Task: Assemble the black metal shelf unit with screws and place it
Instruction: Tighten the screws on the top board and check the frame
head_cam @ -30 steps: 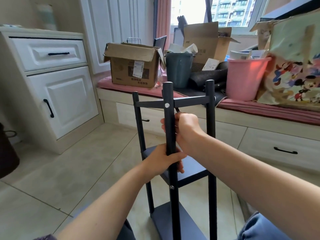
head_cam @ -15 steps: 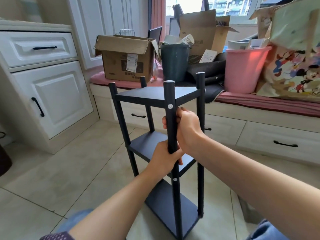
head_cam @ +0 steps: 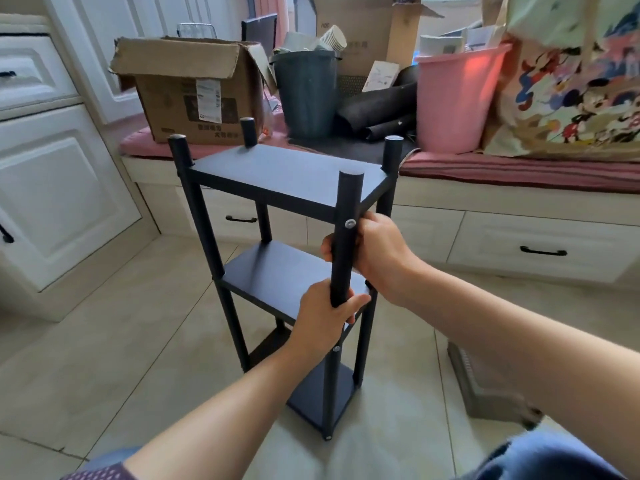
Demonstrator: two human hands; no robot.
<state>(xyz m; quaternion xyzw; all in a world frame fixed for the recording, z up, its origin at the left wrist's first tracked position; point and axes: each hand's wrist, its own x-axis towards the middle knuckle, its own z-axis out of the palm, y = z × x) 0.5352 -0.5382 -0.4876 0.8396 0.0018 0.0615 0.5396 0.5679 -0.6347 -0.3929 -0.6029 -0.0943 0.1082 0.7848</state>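
Tiled floor [head_cam: 114, 341], pale, in front of a window bench with a pink cushion [head_cam: 519, 171]. The bench is crowded with a cardboard box [head_cam: 194, 95], a dark bin [head_cam: 306, 95], and a pink bucket [head_cam: 453, 102]. White cabinets stand to the left.

Black shelf unit [head_cam: 287, 174] stands upright on the floor just before the bench, with three shelves and four posts. Screw heads show on the near post [head_cam: 343, 244].

Left hand [head_cam: 325, 317] grips the near post low, fingers wrapped round it. Right hand [head_cam: 377, 251] clasps the same post higher, just under the top shelf. Both hands stacked on one post probably gives control of tilt while the unit is steadied or shifted.

Assembly looks complete; the placing step seems in hand. A narrow, tall frame like this may tip sideways if pushed from one corner.
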